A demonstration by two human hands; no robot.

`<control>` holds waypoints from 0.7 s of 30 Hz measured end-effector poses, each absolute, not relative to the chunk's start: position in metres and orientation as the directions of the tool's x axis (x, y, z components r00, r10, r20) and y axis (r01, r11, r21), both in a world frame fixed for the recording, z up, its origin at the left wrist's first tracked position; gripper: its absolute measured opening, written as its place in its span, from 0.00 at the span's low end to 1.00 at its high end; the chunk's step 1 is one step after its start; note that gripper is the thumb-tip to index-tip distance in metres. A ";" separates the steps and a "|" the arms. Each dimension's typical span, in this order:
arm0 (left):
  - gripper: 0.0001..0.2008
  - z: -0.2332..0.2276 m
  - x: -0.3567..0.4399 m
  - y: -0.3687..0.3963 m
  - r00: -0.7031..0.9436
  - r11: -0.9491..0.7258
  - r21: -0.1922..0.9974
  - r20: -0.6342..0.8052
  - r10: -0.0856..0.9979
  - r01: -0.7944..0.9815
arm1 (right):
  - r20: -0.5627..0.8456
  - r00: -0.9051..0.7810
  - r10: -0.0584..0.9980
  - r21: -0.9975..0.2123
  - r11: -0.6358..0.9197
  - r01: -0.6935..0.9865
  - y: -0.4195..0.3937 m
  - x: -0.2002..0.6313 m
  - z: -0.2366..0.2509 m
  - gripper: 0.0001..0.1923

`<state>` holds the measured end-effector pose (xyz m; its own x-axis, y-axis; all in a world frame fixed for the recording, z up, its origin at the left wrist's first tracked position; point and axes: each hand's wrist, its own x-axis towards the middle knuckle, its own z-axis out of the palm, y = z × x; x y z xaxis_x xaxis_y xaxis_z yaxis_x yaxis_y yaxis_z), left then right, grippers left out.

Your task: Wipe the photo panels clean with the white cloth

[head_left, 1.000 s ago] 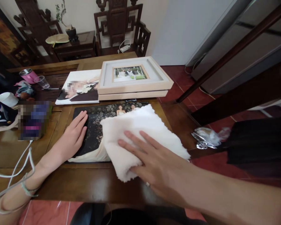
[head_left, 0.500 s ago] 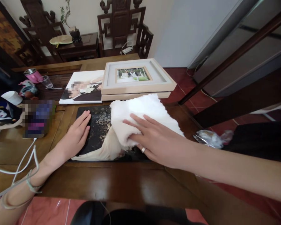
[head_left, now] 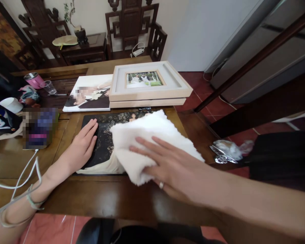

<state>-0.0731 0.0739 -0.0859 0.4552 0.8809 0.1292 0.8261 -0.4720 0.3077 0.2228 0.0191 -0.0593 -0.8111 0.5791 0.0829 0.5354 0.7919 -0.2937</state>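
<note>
A dark photo print (head_left: pixel 103 142) lies flat on the wooden table (head_left: pixel 96 200) in front of me. My left hand (head_left: pixel 82 145) rests flat on its left edge, fingers together. A folded white towel (head_left: pixel 147 139) covers the right half of the print. My right hand (head_left: pixel 167 166) presses on the towel's near side with fingers spread; a ring shows on one finger.
Two stacked pale wooden picture frames (head_left: pixel 148 84) sit beyond the print, beside a white canvas photo (head_left: pixel 87 96). A pink cup (head_left: pixel 33 80), a clear glass (head_left: pixel 49 87) and clutter fill the left side. White cables (head_left: pixel 20 183) trail near my left wrist. Crumpled plastic (head_left: pixel 227 150) lies at right.
My right hand slid the towel away across the print toward the frames, then pulled it back toward me and the near edge. My left hand stayed put.
</note>
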 end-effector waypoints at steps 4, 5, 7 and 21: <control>0.26 -0.085 -0.073 0.073 0.454 -0.472 0.308 0.133 0.881 0.826 | 0.138 -0.753 0.644 -0.170 0.764 0.622 0.054 0.231 -0.060 0.19; 0.26 -0.085 -0.073 0.073 0.452 -0.471 0.309 0.133 0.882 0.827 | 0.144 -0.746 0.650 -0.150 0.759 0.633 0.059 0.231 -0.061 0.19; 0.26 -0.085 -0.073 0.073 0.451 -0.470 0.308 0.133 0.882 0.827 | 0.153 -0.736 0.660 -0.130 0.752 0.647 0.061 0.231 -0.063 0.19; 0.27 -0.087 -0.073 0.075 0.454 -0.475 0.311 0.141 0.880 0.823 | 0.067 -0.852 0.519 -0.335 0.816 0.471 0.008 0.215 -0.059 0.14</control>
<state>-0.0729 0.0747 -0.0868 0.4543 0.8796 0.1411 0.8232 -0.4751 0.3108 0.2146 0.0083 -0.0587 -0.8520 0.5192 0.0670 0.4710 0.8161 -0.3350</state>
